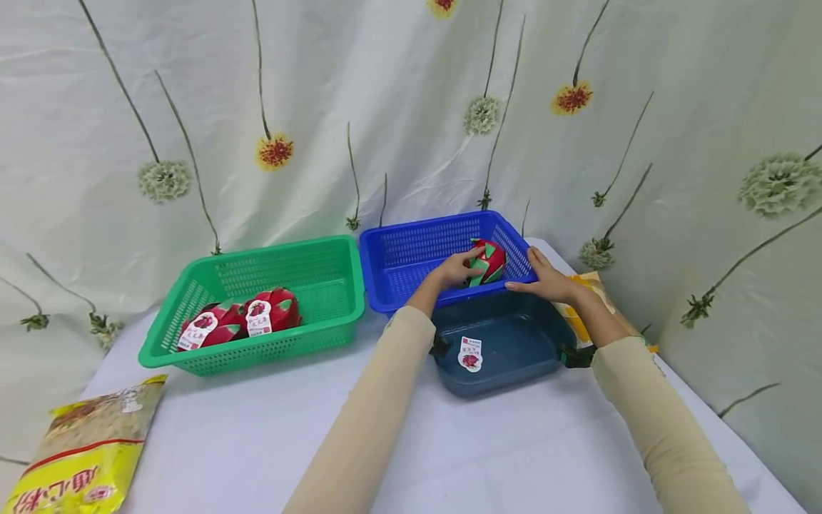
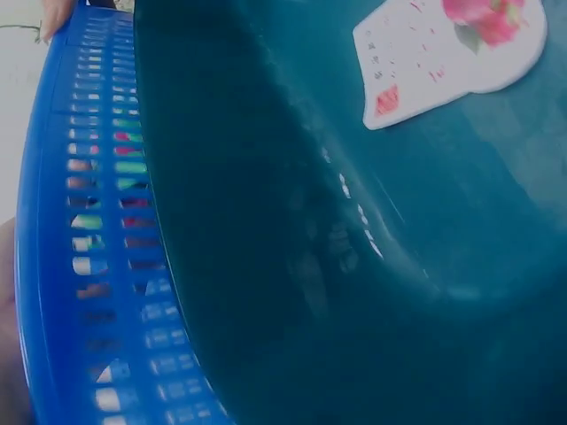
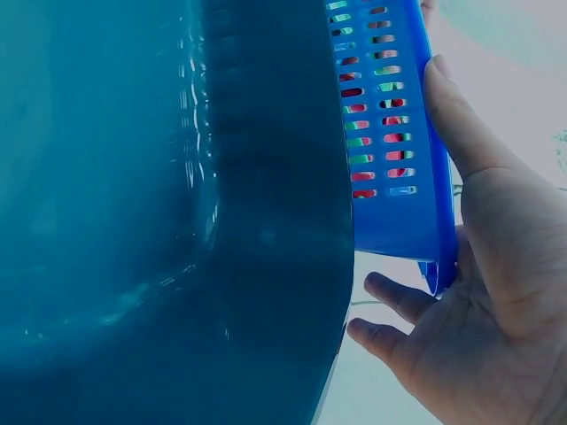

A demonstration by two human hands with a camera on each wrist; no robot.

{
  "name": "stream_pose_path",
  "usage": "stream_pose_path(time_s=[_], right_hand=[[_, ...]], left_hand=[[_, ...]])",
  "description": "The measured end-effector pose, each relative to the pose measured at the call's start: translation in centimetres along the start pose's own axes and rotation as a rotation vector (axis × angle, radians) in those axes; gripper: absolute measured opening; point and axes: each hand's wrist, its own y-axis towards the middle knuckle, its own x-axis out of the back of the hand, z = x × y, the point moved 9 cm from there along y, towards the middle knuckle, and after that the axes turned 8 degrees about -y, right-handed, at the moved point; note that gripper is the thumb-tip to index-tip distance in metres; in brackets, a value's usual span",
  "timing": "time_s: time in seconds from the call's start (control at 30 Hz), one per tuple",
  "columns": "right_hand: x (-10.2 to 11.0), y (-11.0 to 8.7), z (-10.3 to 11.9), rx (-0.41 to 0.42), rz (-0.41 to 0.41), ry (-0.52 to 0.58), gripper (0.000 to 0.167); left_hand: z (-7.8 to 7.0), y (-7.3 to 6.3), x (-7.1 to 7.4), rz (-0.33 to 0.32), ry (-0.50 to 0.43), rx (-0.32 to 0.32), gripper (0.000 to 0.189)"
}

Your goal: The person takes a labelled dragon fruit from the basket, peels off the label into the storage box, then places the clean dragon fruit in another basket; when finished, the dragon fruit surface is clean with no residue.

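A red dragon fruit [image 1: 491, 261] with green scales lies at the right end of the blue slotted basket [image 1: 417, 241]. My left hand [image 1: 454, 270] reaches over the basket's front rim and holds the fruit from its left side, fingers and thumb spread around it. At the front right corner, my right hand [image 1: 551, 280] grips the basket; the right wrist view shows its thumb along the rim and fingers at the outer side. Directly in front stands a dark teal basin [image 1: 514, 357], with a white label [image 1: 471, 355] picturing a dragon fruit on its bottom.
Left of the blue basket stands a green basket [image 1: 327, 325] holding dragon fruits [image 1: 280, 307] with white labels. A yellow printed bag [image 1: 86, 446] lies at the table's left edge. Behind the right forearm is another yellow packet [image 1: 587, 285]. A flowered curtain [image 1: 411, 107] hangs behind.
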Motion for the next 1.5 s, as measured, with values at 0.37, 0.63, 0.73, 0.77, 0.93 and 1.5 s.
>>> stream_pose_path(time_s=[0.37,0.63,0.73,0.77,0.93,1.5], right_hand=[[0.8,0.4,-1.1,0.005,0.010,-0.034,0.105],[1.8,-0.2,-2.2,-0.001,0.024,-0.039,0.106],[1.9,-0.5,-2.6,0.002,0.034,-0.045,0.106],[1.9,-0.6,-2.6,0.004,0.037,-0.052,0.106],[2.5,-1.6,-2.8,0.013,0.045,-0.103,0.104],[3.9,-3.3,6.9,0.134,0.115,-0.395,0.090]], left_hand=[[-1.1,-4.9,5.1,-0.076,-0.097,-0.077,0.055],[-3.2,-15.9,12.0,-0.348,-0.084,-0.266,0.053],[-2.4,-21.4,14.9,-0.529,-0.020,-0.324,0.054],[-1.9,-23.4,15.9,-0.604,0.027,-0.334,0.054],[1.6,-31.8,19.6,-0.962,0.196,-0.239,0.053],[12.7,-34.2,18.3,-1.211,-0.129,0.024,0.071]])
